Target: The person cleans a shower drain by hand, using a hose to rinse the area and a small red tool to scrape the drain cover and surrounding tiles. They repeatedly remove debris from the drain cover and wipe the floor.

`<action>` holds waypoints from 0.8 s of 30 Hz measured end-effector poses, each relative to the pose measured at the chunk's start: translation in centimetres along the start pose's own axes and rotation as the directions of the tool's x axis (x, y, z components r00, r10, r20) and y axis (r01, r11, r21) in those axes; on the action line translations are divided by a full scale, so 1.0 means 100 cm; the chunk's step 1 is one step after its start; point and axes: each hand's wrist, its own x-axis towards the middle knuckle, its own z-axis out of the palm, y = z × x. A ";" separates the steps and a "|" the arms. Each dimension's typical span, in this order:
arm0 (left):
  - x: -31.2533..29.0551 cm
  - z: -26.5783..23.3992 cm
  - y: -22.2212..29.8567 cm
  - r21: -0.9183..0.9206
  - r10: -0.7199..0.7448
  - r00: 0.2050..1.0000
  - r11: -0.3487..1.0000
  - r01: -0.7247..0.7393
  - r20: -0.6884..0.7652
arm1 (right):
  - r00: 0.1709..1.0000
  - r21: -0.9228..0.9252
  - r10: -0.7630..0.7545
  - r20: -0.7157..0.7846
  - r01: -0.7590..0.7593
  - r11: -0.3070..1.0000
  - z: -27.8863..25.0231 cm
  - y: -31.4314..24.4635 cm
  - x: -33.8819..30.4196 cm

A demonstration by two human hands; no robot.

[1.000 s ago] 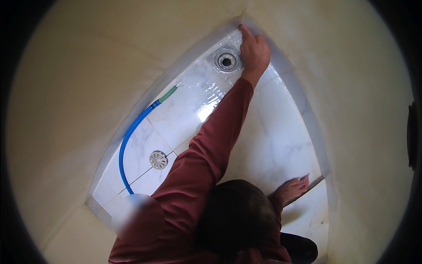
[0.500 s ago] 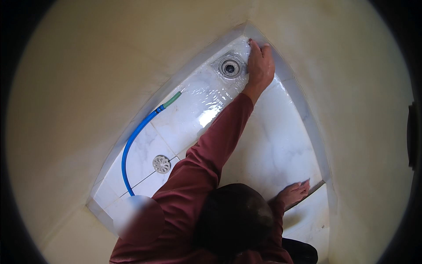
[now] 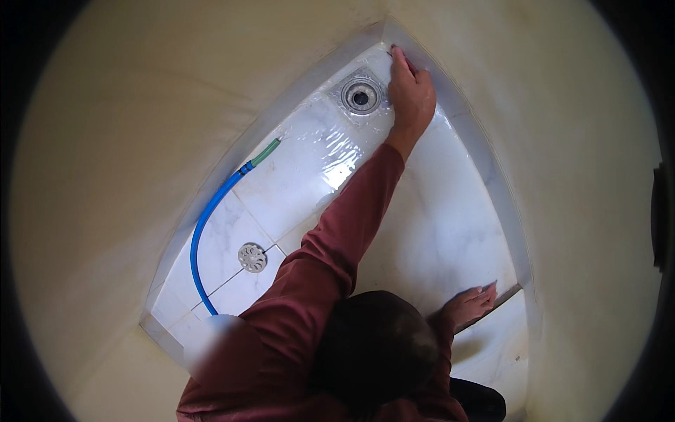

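Note:
My left hand reaches across the wet marble-look floor into the far corner, beside the round metal floor drain. Its fingers are closed, and a thin reddish thing shows between thumb and forefinger, too small to name. The drain has no cover over its opening. My right hand rests at the right, fingers stretched out, next to a dark seam in the floor. It seems to hold nothing.
A blue hose with a green end lies along the left wall, a trickle coming from its tip. A round slotted drain cover lies on the tiles. Beige walls close in on both sides. A dark rounded shape sits between my arms.
My left hand has slid a little farther into the corner, past the drain. The view has shifted slightly, and my right hand stays almost in place.

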 end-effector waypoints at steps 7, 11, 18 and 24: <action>0.020 -0.004 -0.009 0.038 -0.080 0.995 0.996 0.082 -0.058 | 1.000 0.043 -0.009 0.026 0.007 0.999 -0.002 0.001 -0.002; 0.012 -0.003 -0.007 -0.063 -0.053 0.995 0.997 0.048 -0.081 | 0.999 0.026 -0.033 0.038 0.032 0.999 -0.004 -0.005 0.001; 0.000 -0.028 0.012 0.076 -0.079 0.991 0.995 0.071 0.108 | 1.000 0.082 -0.010 0.023 0.008 0.997 -0.008 -0.008 0.000; -0.017 -0.029 -0.008 -0.103 0.003 0.995 0.995 0.007 0.104 | 0.999 0.035 -0.044 -0.007 0.044 0.998 -0.002 0.000 0.001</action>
